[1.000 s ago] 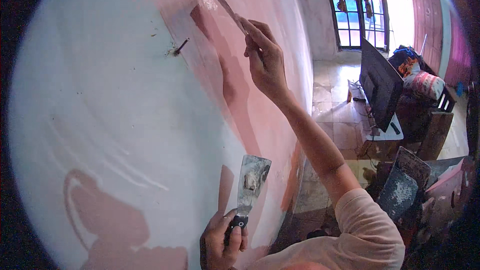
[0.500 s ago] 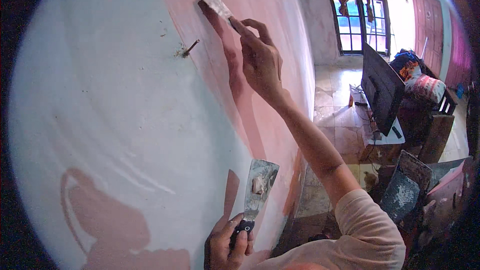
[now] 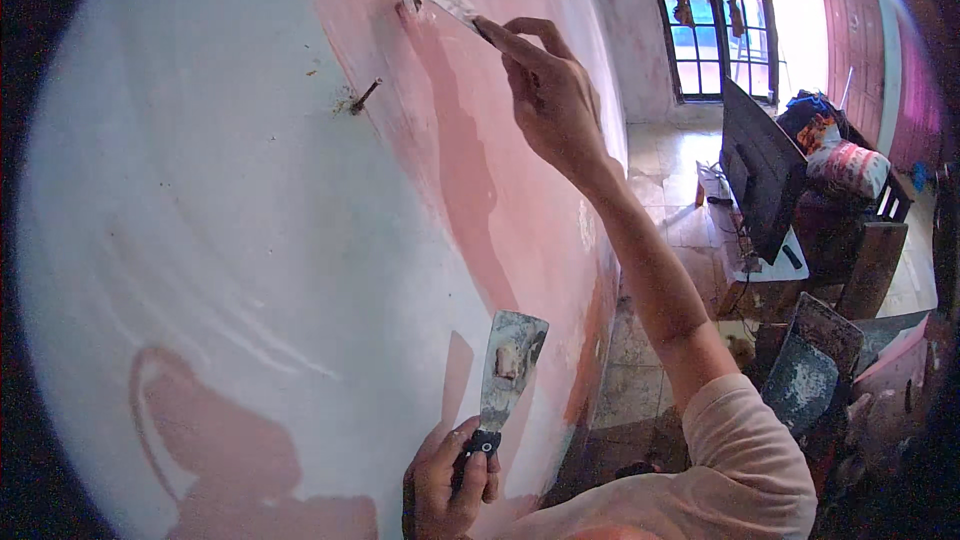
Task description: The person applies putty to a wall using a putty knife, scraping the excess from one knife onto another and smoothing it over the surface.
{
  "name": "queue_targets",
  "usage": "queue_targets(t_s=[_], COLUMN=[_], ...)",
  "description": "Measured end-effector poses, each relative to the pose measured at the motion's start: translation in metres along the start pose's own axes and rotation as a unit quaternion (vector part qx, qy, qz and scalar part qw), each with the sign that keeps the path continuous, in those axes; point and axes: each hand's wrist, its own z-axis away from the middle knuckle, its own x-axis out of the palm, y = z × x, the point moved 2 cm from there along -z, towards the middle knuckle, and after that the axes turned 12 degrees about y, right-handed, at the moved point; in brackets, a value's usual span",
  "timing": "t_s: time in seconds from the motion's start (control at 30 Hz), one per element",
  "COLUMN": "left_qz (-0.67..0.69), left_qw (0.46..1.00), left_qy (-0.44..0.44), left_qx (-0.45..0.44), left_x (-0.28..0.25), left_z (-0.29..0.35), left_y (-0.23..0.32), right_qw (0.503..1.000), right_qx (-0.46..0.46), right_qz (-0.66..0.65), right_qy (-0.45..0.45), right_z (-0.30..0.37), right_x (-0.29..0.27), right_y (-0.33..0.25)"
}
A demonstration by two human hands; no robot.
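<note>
My right hand (image 3: 553,100) is closed round the handle of a putty knife (image 3: 450,2), arm stretched far up the wall. Its blade edge meets the pink part of the wall (image 3: 400,140), with a little pale filler at the tip. Low in the view, my left hand (image 3: 450,485) grips the black handle of a wider scraper (image 3: 515,365). That blade points up, and a small lump of pale filler sits on its face. Left of the putty knife, a rusty nail (image 3: 367,95) sticks out of the white wall area.
On the right, a flat television (image 3: 765,165) stands on a low white table (image 3: 785,265). Behind it are a bundled pillow (image 3: 848,168) and a barred window (image 3: 715,35). A dark, worn chair (image 3: 805,370) stands nearer to me, beside my right arm.
The putty knife has turned from flat-facing to edge-on against the wall, and my right hand has shifted slightly right. My left hand with the scraper has barely moved.
</note>
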Motion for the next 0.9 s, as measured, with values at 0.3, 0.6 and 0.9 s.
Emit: queue_targets(t_s=[0.3,0.6,0.9], left_qz=[-0.059,0.139,-0.014], left_qw=[0.997,0.979,1.000], left_qy=[-0.009,0.015,-0.011], left_qx=[0.040,-0.148,0.012], left_x=[-0.008,0.000,-0.008], left_z=[0.001,0.003,0.006], left_y=[-0.009,0.004,-0.013], right_qw=[0.998,0.996,0.989], right_qx=[-0.029,-0.047,-0.086], right_qz=[0.055,0.048,0.093], right_qy=[-0.026,-0.061,-0.073], right_z=[-0.002,-0.004,-0.026], right_x=[0.010,-0.009,-0.002], right_y=[-0.010,0.006,-0.008])
